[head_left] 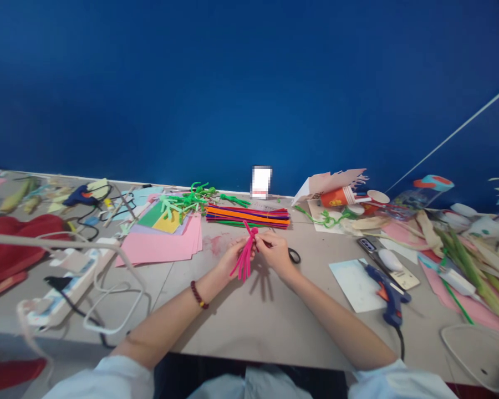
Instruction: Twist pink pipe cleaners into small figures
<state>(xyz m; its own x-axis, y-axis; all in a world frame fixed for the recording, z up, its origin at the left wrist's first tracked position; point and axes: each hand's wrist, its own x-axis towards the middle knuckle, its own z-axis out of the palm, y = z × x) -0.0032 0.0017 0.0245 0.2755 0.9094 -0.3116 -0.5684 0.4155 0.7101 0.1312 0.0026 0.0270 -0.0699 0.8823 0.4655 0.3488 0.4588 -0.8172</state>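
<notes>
Hands: two, the left hand [233, 258] and the right hand [278, 254], meeting over the middle of the surface [233, 327].
Pink bunch: one bunch of fuzzy stems [247, 257], held between both hands above its shadow; one lump at the top, several ends hanging, too overlapped to count.
Left grip: clamped on the bunch, fingers behind the hanging ends.
Right grip: pinched together on the bunch just below the lump.
Bracelet: one beaded bracelet [197, 293], on the left wrist.
Coloured bundle: one long bundle [249, 214], lying beyond the hands, orange showing most.
Black loop: one loop [299, 256] just beside the right hand; the rest is hidden.
Green stems: one tangled heap [191, 197], left of the bundle, number unclear.
Glue guns: two, a near glue gun [393, 315] at right and a far glue gun [81, 195] at left.
Red cups: two, a tipped cup [335, 198] and another cup [376, 204] beside it.
Mouse: one white mouse [390, 259], beyond the near glue gun.
Power strip: one strip [71, 286], at left among cables.
</notes>
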